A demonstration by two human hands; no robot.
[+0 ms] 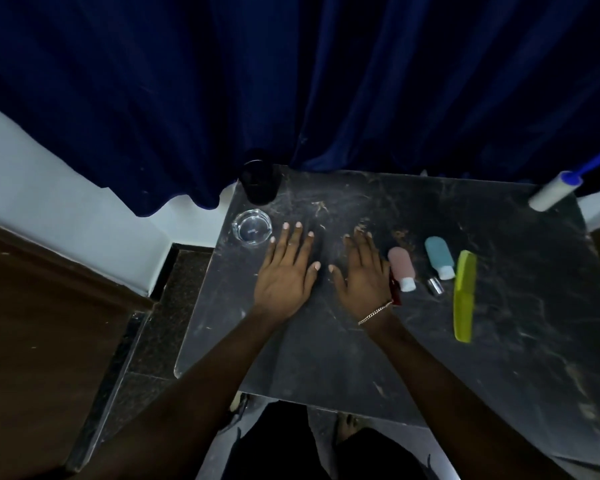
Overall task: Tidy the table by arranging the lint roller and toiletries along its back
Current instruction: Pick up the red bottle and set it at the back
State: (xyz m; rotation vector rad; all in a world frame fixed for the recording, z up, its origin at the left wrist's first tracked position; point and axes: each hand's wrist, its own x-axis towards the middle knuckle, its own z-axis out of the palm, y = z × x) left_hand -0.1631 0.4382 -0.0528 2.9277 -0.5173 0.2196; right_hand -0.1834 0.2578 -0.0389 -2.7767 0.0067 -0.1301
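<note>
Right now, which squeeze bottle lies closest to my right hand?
The pink bottle, right beside your right hand; the blue bottle lies farther right.

Both forearms enter from the bottom edge and converge toward the middle of the view, bare to the edge of the picture. The left hand [286, 271] lies palm down, fingers extended and slightly spread, thumb angled inward toward the other hand. The right hand [362, 271] lies palm down beside it, fingers extended and close together, thumb angled inward. The two thumbs are near each other but apart. Neither hand grips anything. The right wrist carries a thin chain bracelet [374, 312]. Both wrists are straight, in line with the forearms.
</note>
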